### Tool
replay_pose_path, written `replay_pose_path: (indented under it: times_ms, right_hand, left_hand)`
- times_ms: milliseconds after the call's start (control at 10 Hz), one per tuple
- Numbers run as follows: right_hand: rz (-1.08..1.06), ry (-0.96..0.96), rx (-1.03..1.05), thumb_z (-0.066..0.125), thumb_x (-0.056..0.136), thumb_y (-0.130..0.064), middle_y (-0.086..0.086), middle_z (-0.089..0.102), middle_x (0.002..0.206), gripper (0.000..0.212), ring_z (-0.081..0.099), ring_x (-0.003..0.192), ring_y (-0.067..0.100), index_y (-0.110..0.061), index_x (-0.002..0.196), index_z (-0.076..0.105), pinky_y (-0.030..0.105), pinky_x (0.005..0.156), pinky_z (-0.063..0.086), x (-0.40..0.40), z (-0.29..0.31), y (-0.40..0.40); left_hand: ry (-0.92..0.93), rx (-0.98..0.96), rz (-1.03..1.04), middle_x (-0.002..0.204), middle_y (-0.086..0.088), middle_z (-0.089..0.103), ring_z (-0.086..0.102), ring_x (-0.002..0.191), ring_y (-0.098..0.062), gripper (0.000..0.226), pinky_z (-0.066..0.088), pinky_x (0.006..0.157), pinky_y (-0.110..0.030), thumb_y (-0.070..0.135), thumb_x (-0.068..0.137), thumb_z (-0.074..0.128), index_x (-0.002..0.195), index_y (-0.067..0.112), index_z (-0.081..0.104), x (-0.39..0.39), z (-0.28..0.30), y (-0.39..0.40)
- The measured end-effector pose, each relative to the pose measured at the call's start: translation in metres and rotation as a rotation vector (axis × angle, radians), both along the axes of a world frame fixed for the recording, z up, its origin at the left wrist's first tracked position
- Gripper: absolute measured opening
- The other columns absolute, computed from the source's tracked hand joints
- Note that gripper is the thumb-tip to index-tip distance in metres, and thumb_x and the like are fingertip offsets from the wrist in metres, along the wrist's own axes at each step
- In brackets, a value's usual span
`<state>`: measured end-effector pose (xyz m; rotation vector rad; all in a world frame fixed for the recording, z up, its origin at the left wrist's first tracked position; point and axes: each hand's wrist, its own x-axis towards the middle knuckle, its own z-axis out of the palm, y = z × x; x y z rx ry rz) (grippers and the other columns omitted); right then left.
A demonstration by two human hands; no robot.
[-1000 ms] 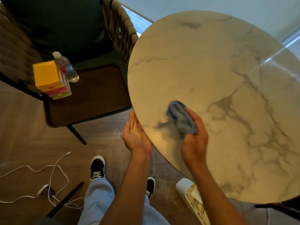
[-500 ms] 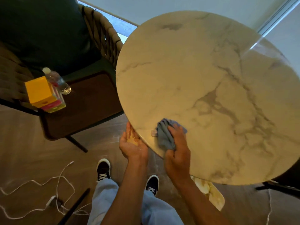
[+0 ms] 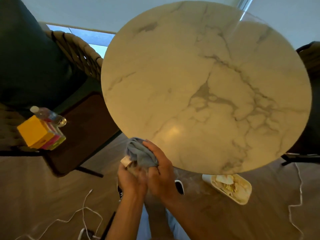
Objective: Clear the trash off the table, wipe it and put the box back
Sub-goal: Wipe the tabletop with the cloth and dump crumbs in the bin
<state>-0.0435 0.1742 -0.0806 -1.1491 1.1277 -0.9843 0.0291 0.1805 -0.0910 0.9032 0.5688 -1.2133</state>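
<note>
The round marble table [image 3: 199,70] fills the upper right of the view, with nothing lying on its top. Just off its near edge my right hand [image 3: 161,175] grips a bunched blue-grey cloth [image 3: 140,153] with a small white tag. My left hand [image 3: 129,181] is cupped against the cloth from below and left, pressed to the right hand; what lies in its palm is hidden. The yellow box [image 3: 37,132], with pink and green sides, stands on a brown chair seat [image 3: 83,129] at the left. A white bin [image 3: 230,187] holding crumpled paper trash sits on the floor under the table's near edge.
A plastic water bottle [image 3: 49,116] lies behind the box on the seat. A woven chair back [image 3: 78,51] and a dark cushion stand at the left. White cables [image 3: 84,210] trail on the wooden floor at lower left and right. A dark chair [image 3: 310,101] stands at the right.
My right hand has drawn the cloth off the table's near edge and met the cupped left hand below it. The view has tilted, showing more of the table and the bin.
</note>
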Motion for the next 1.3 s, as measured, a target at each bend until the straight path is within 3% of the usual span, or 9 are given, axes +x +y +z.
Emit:
replay_pose_path:
  times_ms: [100,300,600,700,800,900,1000,1200,1300]
  right_hand:
    - [-0.116,-0.158,0.052,0.049,0.087,-0.015,-0.009,0.065,0.122,0.038,0.059,0.117,0.01,-0.019,0.123,0.061,0.023,0.095,0.048,-0.016,0.019,0.001]
    - [-0.363,-0.366,0.089,0.048,0.092,0.004,0.004,0.067,0.12,0.033,0.062,0.114,0.018,-0.004,0.121,0.06,0.028,0.093,0.05,-0.063,0.044,-0.008]
    - [-0.907,-0.251,0.098,0.054,0.085,-0.016,-0.007,0.071,0.109,0.031,0.065,0.106,0.016,-0.032,0.106,0.07,0.032,0.09,0.052,-0.191,0.024,0.023]
    - [-0.995,-0.208,0.232,0.061,0.088,-0.03,-0.006,0.068,0.109,0.026,0.064,0.105,0.01,-0.031,0.113,0.063,0.029,0.089,0.052,-0.243,-0.007,0.054]
    - [-1.099,-0.19,0.35,0.069,0.08,-0.05,0.0,0.065,0.113,0.057,0.066,0.094,0.003,-0.015,0.123,0.056,0.018,0.076,0.052,-0.289,-0.049,0.076]
    - [-1.17,-0.131,0.526,0.046,0.093,0.006,0.01,0.064,0.117,0.04,0.064,0.088,0.01,-0.014,0.127,0.054,0.024,0.072,0.049,-0.325,-0.087,0.09]
    - [-1.251,-0.239,0.682,0.04,0.096,0.005,0.02,0.055,0.131,0.04,0.058,0.107,0.03,-0.006,0.134,0.049,0.031,0.084,0.046,-0.365,-0.149,0.084]
    - [-1.227,-0.306,0.924,0.043,0.098,-0.002,0.022,0.049,0.135,0.043,0.053,0.106,0.032,-0.005,0.14,0.04,0.04,0.09,0.042,-0.417,-0.266,0.064]
    - [-1.156,-0.261,0.984,0.047,0.096,-0.006,0.02,0.053,0.13,0.042,0.055,0.101,0.03,-0.01,0.137,0.041,0.042,0.084,0.046,-0.426,-0.306,0.061]
  left_hand:
    - [-0.065,0.021,-0.031,0.116,-0.015,0.064,0.054,0.124,-0.026,0.039,0.038,0.11,-0.039,0.023,0.095,0.037,0.122,0.003,0.057,-0.004,0.013,0.006]
    - [-0.106,-0.059,-0.321,0.104,-0.013,0.068,0.063,0.106,-0.023,0.034,0.046,0.1,-0.036,0.02,0.096,0.036,0.114,0.002,0.059,-0.052,0.044,-0.02]
    - [-0.136,-0.017,-0.836,0.076,-0.008,0.071,0.07,0.071,-0.017,0.033,0.06,0.067,-0.026,0.017,0.098,0.036,0.083,0.006,0.064,-0.204,0.042,-0.027]
    - [-0.108,0.06,-1.063,0.065,-0.006,0.07,0.068,0.058,-0.014,0.038,0.056,0.053,-0.022,0.022,0.099,0.039,0.075,0.009,0.066,-0.258,0.022,-0.007]
    - [-0.181,0.22,-1.277,0.068,-0.007,0.072,0.07,0.061,-0.016,0.037,0.056,0.056,-0.025,0.025,0.099,0.039,0.086,0.006,0.068,-0.31,-0.016,0.011]
    - [-0.188,0.256,-1.455,0.068,-0.007,0.072,0.07,0.06,-0.015,0.036,0.057,0.058,-0.026,0.024,0.1,0.036,0.09,0.007,0.067,-0.347,-0.085,0.015]
    - [-0.278,0.358,-1.497,0.058,-0.006,0.068,0.063,0.051,-0.013,0.035,0.051,0.049,-0.024,0.019,0.1,0.038,0.084,0.004,0.065,-0.379,-0.129,0.007]
    - [-0.407,0.47,-1.607,0.129,-0.022,0.055,0.055,0.118,-0.029,0.046,0.043,0.101,-0.039,0.037,0.099,0.04,0.131,0.005,0.05,-0.423,-0.237,-0.015]
    - [-0.411,0.475,-1.66,0.143,-0.006,0.041,0.031,0.14,-0.03,0.055,0.029,0.11,-0.041,0.046,0.098,0.04,0.143,0.015,0.037,-0.435,-0.266,-0.024]
